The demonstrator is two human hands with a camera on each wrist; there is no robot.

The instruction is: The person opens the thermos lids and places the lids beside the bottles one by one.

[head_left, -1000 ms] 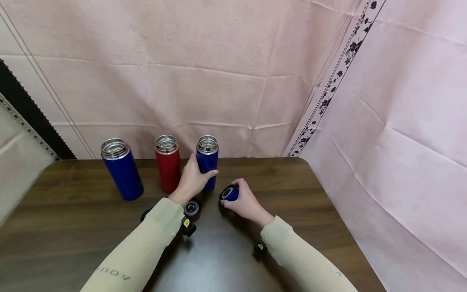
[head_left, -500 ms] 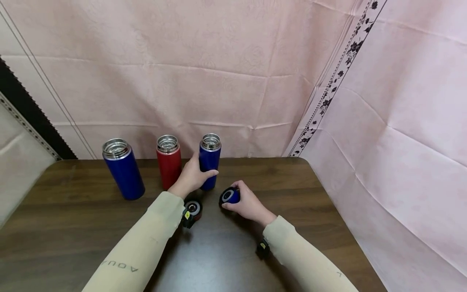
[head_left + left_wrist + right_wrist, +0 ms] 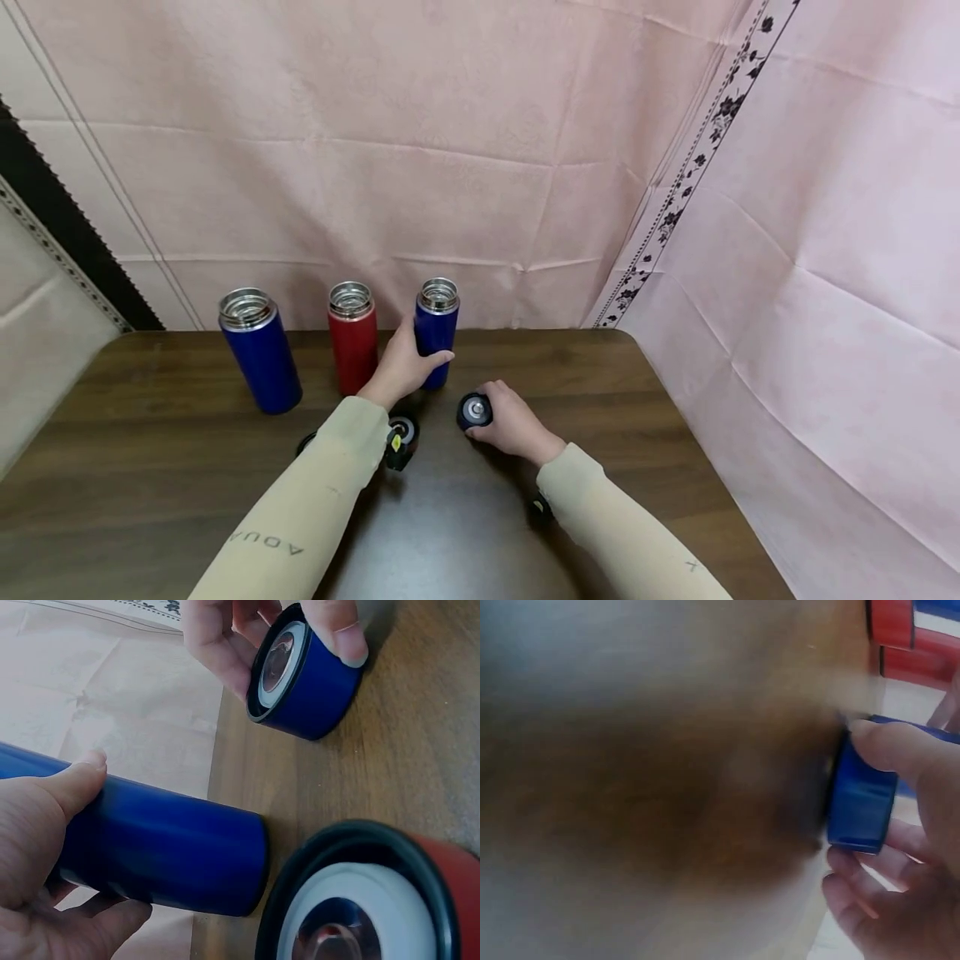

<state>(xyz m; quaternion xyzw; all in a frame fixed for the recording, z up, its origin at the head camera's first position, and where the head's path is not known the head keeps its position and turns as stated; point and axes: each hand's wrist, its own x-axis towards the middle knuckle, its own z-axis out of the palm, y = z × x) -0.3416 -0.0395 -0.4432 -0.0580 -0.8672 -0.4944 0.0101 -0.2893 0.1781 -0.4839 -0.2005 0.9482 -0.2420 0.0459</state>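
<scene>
My left hand (image 3: 402, 367) grips a slim blue thermos (image 3: 437, 332) that stands lidless at the back of the table, its steel mouth facing up. In the left wrist view, thumb and fingers wrap the blue body. To the right, my right hand (image 3: 516, 423) holds a blue thermos lid (image 3: 319, 694) by its sides, thumb on one side and fingers on the other. The lid sits at the tabletop with its pale inner seal showing upward. A red lid (image 3: 461, 881), also inside-up, lies near my left wrist.
A red thermos (image 3: 352, 346) and a wider blue thermos (image 3: 261, 358) stand lidless to the left. Behind my left sleeve (image 3: 322, 475) a dark round rim (image 3: 303, 442) partly shows. Pink cloth (image 3: 450, 208) hangs behind the wooden table (image 3: 600, 383).
The blue lid in my right hand has turned from tilted to flatter, its inside now facing up. My left hand keeps hold of the slim thermos, which has shifted slightly right in view.
</scene>
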